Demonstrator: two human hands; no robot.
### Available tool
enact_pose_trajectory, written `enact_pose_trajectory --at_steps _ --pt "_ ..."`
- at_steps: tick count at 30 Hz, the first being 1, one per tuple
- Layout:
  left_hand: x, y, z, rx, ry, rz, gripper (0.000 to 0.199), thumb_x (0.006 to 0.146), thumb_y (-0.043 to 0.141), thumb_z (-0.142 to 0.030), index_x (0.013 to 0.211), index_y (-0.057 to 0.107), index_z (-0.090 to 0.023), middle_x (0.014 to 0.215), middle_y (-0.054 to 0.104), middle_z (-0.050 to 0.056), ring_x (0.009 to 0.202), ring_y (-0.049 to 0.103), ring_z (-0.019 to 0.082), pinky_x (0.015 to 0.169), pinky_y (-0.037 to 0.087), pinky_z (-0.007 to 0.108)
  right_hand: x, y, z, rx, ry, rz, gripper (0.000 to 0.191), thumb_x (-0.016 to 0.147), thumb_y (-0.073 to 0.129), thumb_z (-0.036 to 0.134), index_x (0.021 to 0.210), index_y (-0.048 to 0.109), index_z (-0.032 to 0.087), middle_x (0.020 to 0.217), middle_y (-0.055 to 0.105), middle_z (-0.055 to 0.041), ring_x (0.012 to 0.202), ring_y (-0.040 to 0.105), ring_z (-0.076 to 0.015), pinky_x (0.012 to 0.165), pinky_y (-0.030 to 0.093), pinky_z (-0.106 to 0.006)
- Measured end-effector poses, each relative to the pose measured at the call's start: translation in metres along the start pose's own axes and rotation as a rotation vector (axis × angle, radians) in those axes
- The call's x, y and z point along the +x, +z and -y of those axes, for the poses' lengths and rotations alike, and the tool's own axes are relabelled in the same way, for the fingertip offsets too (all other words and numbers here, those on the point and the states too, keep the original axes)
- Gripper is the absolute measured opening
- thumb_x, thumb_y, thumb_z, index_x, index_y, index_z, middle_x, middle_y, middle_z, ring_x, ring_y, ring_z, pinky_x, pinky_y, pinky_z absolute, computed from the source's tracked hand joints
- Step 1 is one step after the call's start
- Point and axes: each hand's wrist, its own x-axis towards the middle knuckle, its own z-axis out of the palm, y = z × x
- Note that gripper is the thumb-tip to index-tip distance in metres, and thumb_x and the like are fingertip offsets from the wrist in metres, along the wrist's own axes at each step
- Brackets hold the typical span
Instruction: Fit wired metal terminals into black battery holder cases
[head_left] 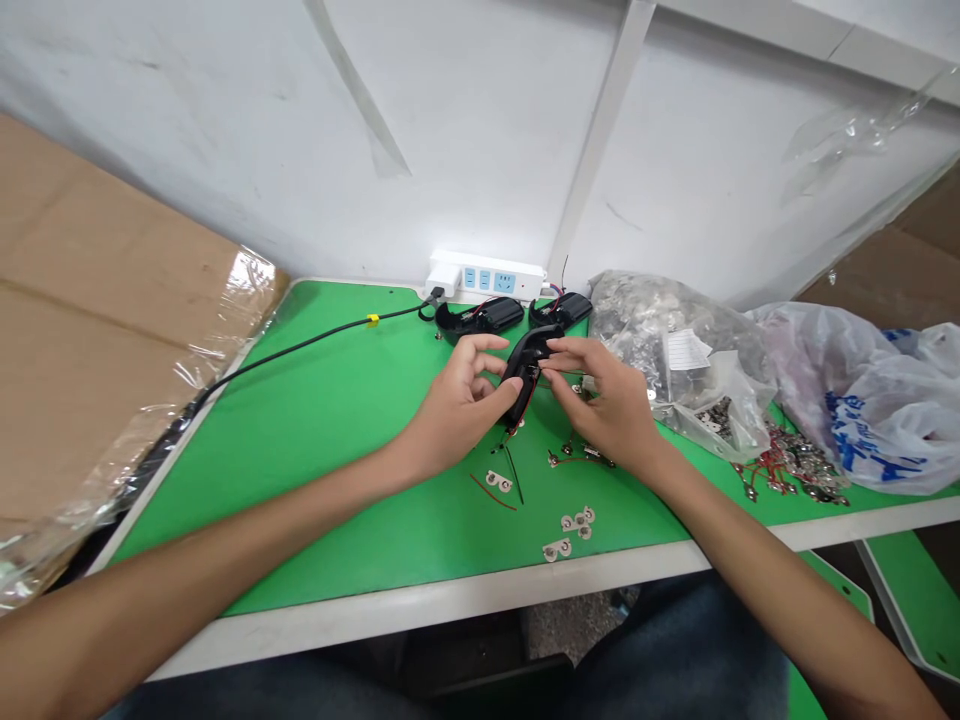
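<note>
My left hand (457, 405) and right hand (604, 400), fingers pinching black casing (525, 365); two wired casings (480, 316) at 12 o'clock; loose wired contacts (787, 465) at 3 o'clock.

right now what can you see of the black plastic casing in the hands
The black plastic casing is a long, curved, slightly glossy shell, held up on a slant above the green mat. The left hand presses against its lower part, and the right hand pinches its upper end. A thin red wire runs along its edge toward the lower end. The hands hide much of it, so finer detail cannot be made out.
</note>
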Motion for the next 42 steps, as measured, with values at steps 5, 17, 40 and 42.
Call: enact_pose_trajectory --at_steps 5,17,40,42 --pt "-0.0003 0.0006 0.0001 -0.009 0.004 0.000 0.049 0.090 0.074 -0.035 0.129 0.048 -0.022 0.106 0.064 0.001 0.062 0.053 0.007 0.055 0.042 0.023 -0.0009 0.0000 0.0018 0.017 0.071 0.032 0.034 0.100 0.066 0.018 0.132 0.060 0.027 0.109 0.083 -0.0027 0.100 0.081 -0.0235 0.092 0.063 -0.042" --pt "-0.0008 0.0003 0.0029 0.005 0.041 0.031 0.048 0.092 0.073 -0.036 0.131 0.047 -0.022 0.105 0.063 0.001 0.062 0.057 0.008 0.053 0.043 0.023 0.0007 -0.0002 0.0042 0.024 0.143 0.041 0.031 0.098 0.066 0.019 0.128 0.061 0.025 0.104 0.083 -0.0030 0.085 0.079 -0.0217 0.081 0.061 -0.038" --pt "-0.0006 0.0005 0.0033 0.004 0.026 0.002 0.049 0.091 0.074 -0.035 0.130 0.048 -0.023 0.106 0.065 0.002 0.063 0.056 0.009 0.053 0.043 0.023 0.0012 -0.0006 0.0068 0.003 0.090 0.025 0.024 0.100 0.066 0.023 0.123 0.063 0.026 0.105 0.082 -0.0031 0.089 0.080 -0.0227 0.088 0.062 -0.041" --pt "-0.0007 0.0006 0.0035 0.003 0.035 0.009 0.048 0.092 0.074 -0.036 0.130 0.048 -0.023 0.106 0.065 0.002 0.063 0.057 0.008 0.053 0.042 0.023 0.0009 -0.0008 0.0064 -0.006 0.078 0.024 0.025 0.100 0.067 0.022 0.124 0.063 0.027 0.103 0.082 -0.0028 0.091 0.081 -0.0233 0.089 0.062 -0.041"
